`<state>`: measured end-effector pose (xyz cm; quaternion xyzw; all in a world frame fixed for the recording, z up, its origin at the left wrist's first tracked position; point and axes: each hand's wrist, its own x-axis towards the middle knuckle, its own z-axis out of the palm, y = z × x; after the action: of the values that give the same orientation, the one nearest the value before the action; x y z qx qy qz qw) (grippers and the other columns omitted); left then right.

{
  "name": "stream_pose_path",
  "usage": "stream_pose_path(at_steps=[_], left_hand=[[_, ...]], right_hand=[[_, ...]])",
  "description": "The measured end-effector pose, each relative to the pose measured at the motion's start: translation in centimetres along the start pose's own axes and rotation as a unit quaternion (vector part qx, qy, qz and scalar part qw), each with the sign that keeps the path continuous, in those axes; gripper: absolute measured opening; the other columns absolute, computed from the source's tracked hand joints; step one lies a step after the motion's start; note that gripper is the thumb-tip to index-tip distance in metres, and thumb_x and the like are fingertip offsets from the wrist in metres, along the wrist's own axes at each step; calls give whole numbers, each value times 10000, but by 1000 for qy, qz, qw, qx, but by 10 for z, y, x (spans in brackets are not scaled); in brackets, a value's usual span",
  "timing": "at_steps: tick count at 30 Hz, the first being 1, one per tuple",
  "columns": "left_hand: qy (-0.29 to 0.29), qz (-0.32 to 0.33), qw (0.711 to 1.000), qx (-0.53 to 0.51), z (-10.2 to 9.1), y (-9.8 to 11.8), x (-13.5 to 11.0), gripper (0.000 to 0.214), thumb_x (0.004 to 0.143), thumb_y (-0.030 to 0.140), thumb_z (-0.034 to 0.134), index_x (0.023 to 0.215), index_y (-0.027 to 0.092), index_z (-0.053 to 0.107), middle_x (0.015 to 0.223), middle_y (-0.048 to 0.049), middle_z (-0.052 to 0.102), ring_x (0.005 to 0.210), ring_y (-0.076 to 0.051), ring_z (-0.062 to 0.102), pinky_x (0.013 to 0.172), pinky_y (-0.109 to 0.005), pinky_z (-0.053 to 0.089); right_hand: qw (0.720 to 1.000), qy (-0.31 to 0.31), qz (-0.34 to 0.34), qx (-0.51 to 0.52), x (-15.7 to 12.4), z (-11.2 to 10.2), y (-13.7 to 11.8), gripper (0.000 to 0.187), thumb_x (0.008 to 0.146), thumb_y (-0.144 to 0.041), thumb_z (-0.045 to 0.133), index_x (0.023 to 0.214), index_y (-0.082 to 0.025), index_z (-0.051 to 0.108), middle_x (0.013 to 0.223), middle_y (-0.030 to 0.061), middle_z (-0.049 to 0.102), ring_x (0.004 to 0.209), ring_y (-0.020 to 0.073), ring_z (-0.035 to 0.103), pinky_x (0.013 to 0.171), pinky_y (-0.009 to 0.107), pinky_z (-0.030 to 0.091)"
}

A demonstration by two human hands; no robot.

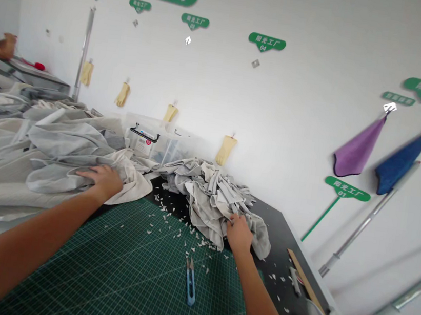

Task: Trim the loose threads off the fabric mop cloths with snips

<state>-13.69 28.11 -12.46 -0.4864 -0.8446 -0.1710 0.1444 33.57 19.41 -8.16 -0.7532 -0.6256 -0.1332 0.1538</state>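
Note:
My left hand (104, 181) lies flat on a large sheet of pale grey cloth (66, 159), pressing into its folds. My right hand (239, 234) sinks its fingers into the edge of a crumpled heap of grey fabric (208, 198) and seems to grip it. That heap sits on a green cutting mat (105, 247), with many small white fabric scraps scattered around its front. Blue-handled thread snips (190, 281) lie on the mat, below and left of my right hand, and neither hand touches them.
A wooden ruler (305, 286) and more scraps lie on the black table (274, 233) at right. Behind the cloth stands a clear plastic storage box (150, 142). At far left, a co-worker's hand (8, 45) works at another table. Yellow gloves and towels hang on the wall.

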Motion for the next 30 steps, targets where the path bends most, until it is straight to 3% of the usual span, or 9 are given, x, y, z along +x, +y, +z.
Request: stream_pose_path(at_steps=[3,5,8,11,16,19,23,28,30], left_hand=[[93,108,990,8,-24,31,-24,403,911,126,391,1222,-42,585,1316,-339,515,1268,-504,400,965,-781,231],[101,161,981,-42,-38,52,-38,397,914,128,370,1219,12,596,1280,-307,544,1201,-469,474,961,-756,269],[32,220,965,-139,-52,82,-53,370,918,171,393,1206,80,606,1181,-249,600,1119,-404,549,934,-616,399],[-53,287,932,-216,-59,108,-68,331,913,218,444,1189,146,611,1154,-178,629,1102,-320,584,941,-462,451],[-118,389,851,-333,-71,137,-103,322,882,247,510,1186,191,599,1090,-116,673,1055,-257,629,950,-354,458],[-158,414,806,-393,-85,151,-125,413,863,300,553,1268,217,544,1067,-99,685,999,-256,653,891,-341,480],[-234,412,761,-442,-100,170,-147,646,837,418,612,1421,230,410,1090,-102,680,921,-253,672,837,-342,499],[-256,410,735,-475,-112,187,-166,864,806,537,646,1516,199,289,1177,-152,646,924,-269,669,844,-375,502],[-264,402,728,-489,-116,190,-170,919,806,590,629,1539,197,239,1204,-160,637,925,-264,671,834,-371,504]], right_hand=[[1000,6,21,18,12,-4,3,291,987,-313,396,1127,-220,633,1145,107,624,937,224,641,759,299,435],[997,20,30,69,24,-12,8,285,971,-294,415,1129,-211,638,1141,99,645,965,220,642,789,292,444],[976,35,23,212,45,-30,17,302,928,-291,433,1131,-181,628,1092,83,676,913,200,666,791,282,486],[930,39,2,367,62,-55,20,313,889,-346,453,1104,-190,617,1005,52,690,794,180,690,721,282,542],[883,102,-39,456,76,-101,6,238,840,-369,517,985,-213,625,933,22,674,764,167,698,732,288,580],[861,143,-78,483,79,-127,-8,227,834,-366,543,968,-205,631,921,18,658,775,160,695,748,292,588],[809,186,-134,541,80,-164,-27,200,839,-358,573,950,-198,617,884,7,624,780,152,690,749,298,598],[725,279,-196,599,69,-235,-46,172,882,-360,582,971,-213,584,902,-4,605,808,146,688,778,338,598],[710,291,-225,600,57,-266,-52,141,899,-331,581,988,-223,579,910,4,613,831,157,690,784,353,597]])
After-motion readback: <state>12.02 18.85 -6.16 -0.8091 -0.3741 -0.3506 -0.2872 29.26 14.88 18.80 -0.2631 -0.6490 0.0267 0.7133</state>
